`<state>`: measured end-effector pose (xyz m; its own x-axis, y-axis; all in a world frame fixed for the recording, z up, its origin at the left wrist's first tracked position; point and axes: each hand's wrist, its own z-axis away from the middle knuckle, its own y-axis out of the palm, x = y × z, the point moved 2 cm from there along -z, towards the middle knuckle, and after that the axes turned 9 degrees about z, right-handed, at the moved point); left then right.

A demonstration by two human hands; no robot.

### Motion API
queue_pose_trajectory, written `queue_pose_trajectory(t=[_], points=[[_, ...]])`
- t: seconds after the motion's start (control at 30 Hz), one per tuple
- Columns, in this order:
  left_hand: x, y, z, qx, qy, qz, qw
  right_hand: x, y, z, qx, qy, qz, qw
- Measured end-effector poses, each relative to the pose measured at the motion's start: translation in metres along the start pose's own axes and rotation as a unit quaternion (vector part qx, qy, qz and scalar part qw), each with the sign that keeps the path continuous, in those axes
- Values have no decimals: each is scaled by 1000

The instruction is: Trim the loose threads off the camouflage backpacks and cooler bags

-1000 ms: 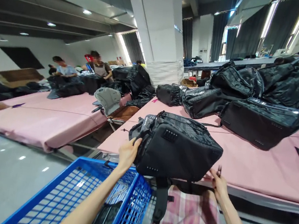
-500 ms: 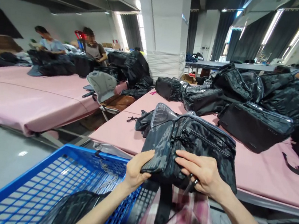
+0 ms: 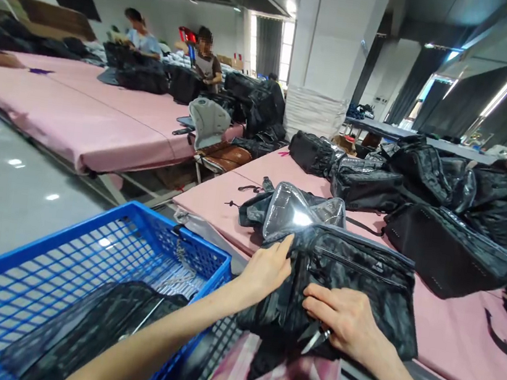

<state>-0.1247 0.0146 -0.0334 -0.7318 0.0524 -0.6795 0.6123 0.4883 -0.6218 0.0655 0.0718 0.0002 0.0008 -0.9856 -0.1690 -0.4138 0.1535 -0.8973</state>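
Note:
A dark camouflage backpack lies at the near edge of the pink-covered table, its zipped front pocket facing up. Shiny silver lining shows at its far left end. My left hand grips the bag's left side near the upper seam, fingers bent and close together. Lower down, my right hand rests on the bag's front beside the zip. Small scissors are held in its curled fingers, blades pointing down toward my lap. Part of the bag's lower edge is hidden behind my hands.
A blue plastic crate stands at my left with a dark bag inside. More black bags are piled on the pink table to the right. A chair stands between the tables; two people work at the far left.
My left hand has moved from the bag's lower left corner up to its upper left seam. The bag lies flatter, and more silver lining shows. My view has turned left.

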Motion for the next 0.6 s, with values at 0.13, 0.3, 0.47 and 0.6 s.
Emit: queue_pose_trajectory(t=[0.13,0.3,0.47,0.6], points=[[-12,-7,10,-82,-19,149,985,-5,-21,16,-14,22,5,1000],[-39,0,6,-188,-34,302,934,-8,-52,37,-24,60,0,998],[-69,17,-2,-181,34,323,928,-10,-80,48,-82,158,45,983],[-88,24,-2,-162,67,319,931,-10,-93,47,-46,248,191,949]])
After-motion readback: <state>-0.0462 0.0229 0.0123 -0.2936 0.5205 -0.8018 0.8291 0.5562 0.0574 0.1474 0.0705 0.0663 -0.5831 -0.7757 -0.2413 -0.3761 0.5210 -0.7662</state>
